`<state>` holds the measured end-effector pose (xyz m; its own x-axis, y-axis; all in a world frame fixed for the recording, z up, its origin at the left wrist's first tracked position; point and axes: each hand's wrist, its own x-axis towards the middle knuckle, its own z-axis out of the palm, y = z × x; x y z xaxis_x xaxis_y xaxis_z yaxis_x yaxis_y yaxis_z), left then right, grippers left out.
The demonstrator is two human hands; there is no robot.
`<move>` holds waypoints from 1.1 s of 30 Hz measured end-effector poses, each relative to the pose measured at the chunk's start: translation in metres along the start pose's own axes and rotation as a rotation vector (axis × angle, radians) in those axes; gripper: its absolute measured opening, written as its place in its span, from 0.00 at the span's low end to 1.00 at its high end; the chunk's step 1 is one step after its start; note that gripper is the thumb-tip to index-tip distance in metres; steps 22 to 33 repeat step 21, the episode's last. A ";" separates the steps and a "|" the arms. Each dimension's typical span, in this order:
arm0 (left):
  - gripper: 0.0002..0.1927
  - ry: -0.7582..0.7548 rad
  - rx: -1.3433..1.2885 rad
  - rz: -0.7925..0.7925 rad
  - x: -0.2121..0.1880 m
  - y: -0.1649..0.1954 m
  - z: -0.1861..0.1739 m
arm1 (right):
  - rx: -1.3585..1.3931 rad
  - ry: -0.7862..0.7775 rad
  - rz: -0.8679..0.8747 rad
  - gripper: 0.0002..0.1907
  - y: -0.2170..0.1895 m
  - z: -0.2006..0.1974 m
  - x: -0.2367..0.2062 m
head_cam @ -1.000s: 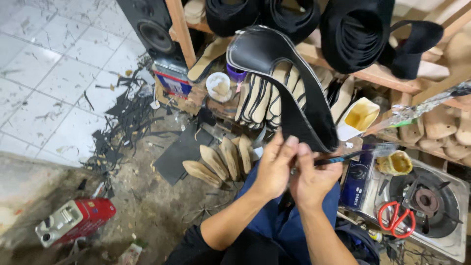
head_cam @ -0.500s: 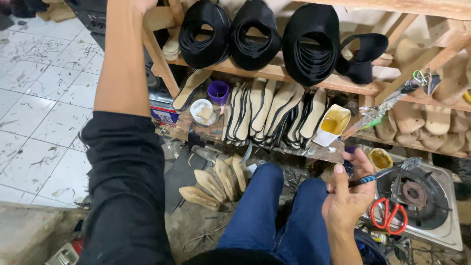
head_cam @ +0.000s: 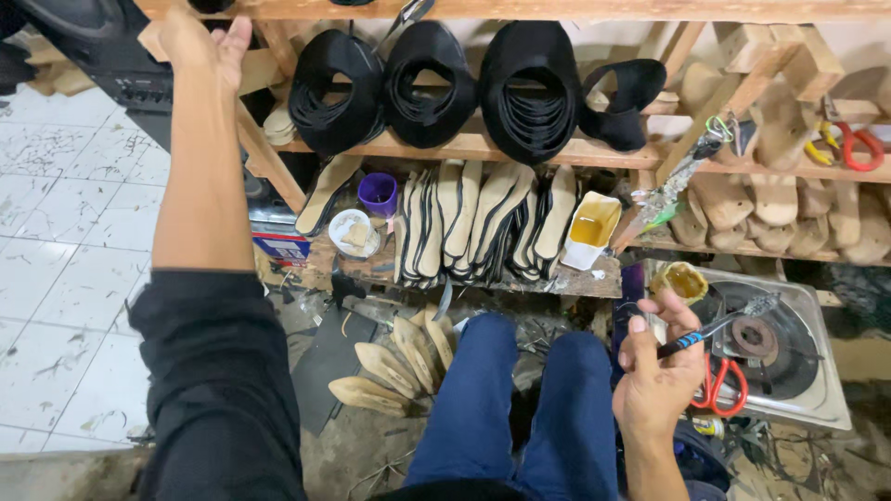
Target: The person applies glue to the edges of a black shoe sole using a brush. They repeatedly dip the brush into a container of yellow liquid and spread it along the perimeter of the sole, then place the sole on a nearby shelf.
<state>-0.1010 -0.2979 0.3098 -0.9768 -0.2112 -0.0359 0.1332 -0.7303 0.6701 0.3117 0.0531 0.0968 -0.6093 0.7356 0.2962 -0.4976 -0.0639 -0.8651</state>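
A cluttered shoemaking workshop with wooden shelves. At upper left, the left hand reaches the top wooden shelf, fingers spread, empty. At lower right, right hand fingers grip a blue-handled metal tool, idle.

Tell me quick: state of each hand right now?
Left hand: open, raised to the top wooden shelf, holding nothing visible.
Right hand: closed on a thin blue-handled tool, over the lap.
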 end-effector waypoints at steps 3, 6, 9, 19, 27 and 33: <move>0.33 -0.211 0.596 0.587 -0.041 -0.042 -0.015 | 0.035 0.017 0.048 0.24 -0.001 -0.002 -0.001; 0.29 -0.474 0.971 0.650 -0.091 -0.067 -0.004 | -0.002 0.013 0.033 0.25 -0.003 -0.002 -0.003; 0.26 -0.637 0.977 0.633 -0.136 -0.091 0.029 | -0.004 0.013 0.066 0.25 -0.008 -0.005 -0.007; 0.23 -1.126 0.847 0.893 -0.236 -0.223 0.163 | -0.048 0.113 0.029 0.24 -0.028 -0.030 -0.014; 0.19 -1.112 0.785 1.060 -0.252 -0.261 0.188 | -0.065 0.121 -0.005 0.24 -0.030 -0.037 -0.013; 0.19 -1.112 0.785 1.060 -0.252 -0.261 0.188 | -0.065 0.121 -0.005 0.24 -0.030 -0.037 -0.013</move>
